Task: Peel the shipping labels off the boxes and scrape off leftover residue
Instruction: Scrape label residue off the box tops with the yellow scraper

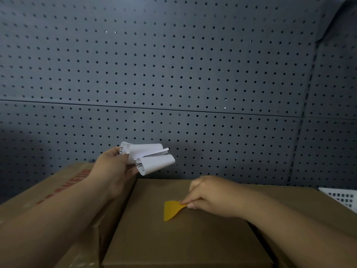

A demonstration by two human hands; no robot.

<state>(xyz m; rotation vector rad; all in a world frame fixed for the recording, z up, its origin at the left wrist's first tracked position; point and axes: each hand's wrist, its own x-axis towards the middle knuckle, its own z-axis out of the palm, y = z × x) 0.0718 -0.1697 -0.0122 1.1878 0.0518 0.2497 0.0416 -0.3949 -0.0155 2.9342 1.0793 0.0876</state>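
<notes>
My left hand (114,169) is raised above the boxes and grips several curled white shipping labels (148,158) with barcodes on them. A plain brown cardboard box (173,238) lies in front of me, its top bare of labels. My right hand (210,198) rests on that box top and pinches a yellow plastic scraper (172,209), whose wide blade points left and down against the cardboard.
A second cardboard box (58,182) with red print sits to the left, partly under my left forearm. Another brown box (309,206) lies under my right arm. A white slotted basket (342,198) shows at the right edge. A grey pegboard wall (173,74) stands close behind.
</notes>
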